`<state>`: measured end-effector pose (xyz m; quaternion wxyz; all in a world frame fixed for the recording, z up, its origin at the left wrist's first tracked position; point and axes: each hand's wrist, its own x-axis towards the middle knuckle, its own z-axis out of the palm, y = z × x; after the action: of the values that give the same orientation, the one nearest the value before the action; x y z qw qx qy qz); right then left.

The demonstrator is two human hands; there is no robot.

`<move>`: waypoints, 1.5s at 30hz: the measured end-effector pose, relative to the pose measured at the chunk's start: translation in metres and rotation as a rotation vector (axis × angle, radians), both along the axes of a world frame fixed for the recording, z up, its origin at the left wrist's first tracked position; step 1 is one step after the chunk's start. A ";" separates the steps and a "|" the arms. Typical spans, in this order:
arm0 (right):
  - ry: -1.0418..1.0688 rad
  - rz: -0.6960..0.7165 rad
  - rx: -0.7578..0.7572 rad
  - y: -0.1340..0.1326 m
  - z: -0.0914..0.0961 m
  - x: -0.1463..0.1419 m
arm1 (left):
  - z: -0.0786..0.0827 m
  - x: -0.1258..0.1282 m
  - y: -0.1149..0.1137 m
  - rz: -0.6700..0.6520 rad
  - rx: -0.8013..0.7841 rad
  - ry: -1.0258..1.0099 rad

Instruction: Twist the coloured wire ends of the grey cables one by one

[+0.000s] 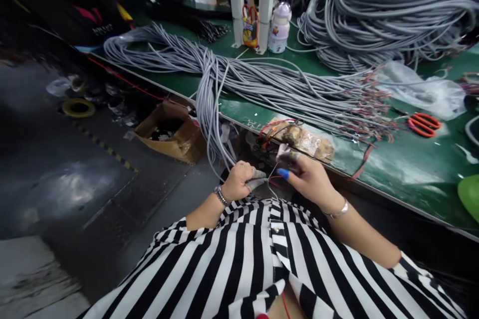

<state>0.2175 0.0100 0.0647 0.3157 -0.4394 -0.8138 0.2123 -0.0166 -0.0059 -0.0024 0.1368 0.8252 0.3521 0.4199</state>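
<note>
My left hand (242, 180), with wrapped fingertips, is closed around the end of a grey cable close to my body. Thin wires, one red and one pale, fan out from that cable end (266, 180). Just right of it, my right hand (305, 177) pinches a thin pale strand (273, 170) that runs up from the cable end. A blue cover sits on its thumb, and other fingertips are wrapped dark. Past my hands, a wooden block (312, 143) wrapped in clear tape lies on the bench edge, with red, orange and black wires around its left end.
A long bundle of grey cables (262, 79) lies across the green bench (415, 164), part of it hanging over the edge. Orange-handled scissors (424, 124), a plastic bag (426, 90), a bottle (280, 27) and a large cable coil (389, 10) rest there. A cardboard box (170, 132) stands on the floor.
</note>
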 end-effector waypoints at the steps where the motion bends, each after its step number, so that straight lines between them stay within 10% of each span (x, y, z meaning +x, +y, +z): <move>1: -0.118 0.023 0.033 0.000 0.006 -0.004 | 0.001 0.002 0.000 -0.006 0.021 0.006; 8: -0.414 0.124 0.118 -0.002 0.005 -0.026 | 0.005 0.004 0.000 -0.002 0.046 0.076; 19: 0.080 0.686 -0.260 -0.022 0.016 -0.002 | 0.001 -0.006 0.006 0.152 -0.103 0.039; 27: 0.345 0.058 -0.165 -0.009 0.001 0.028 | 0.007 -0.011 0.001 0.129 -0.085 -0.026; 37: -0.193 0.217 -0.059 -0.010 -0.007 0.000 | 0.017 -0.013 -0.001 0.039 -0.015 0.089; 45: 0.370 0.214 -0.638 -0.012 -0.022 -0.007 | 0.010 -0.001 -0.008 0.308 0.196 -0.019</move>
<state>0.2107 -0.0017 0.0431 0.2804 -0.3823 -0.6774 0.5625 -0.0172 -0.0135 0.0080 -0.0069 0.7668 0.4306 0.4759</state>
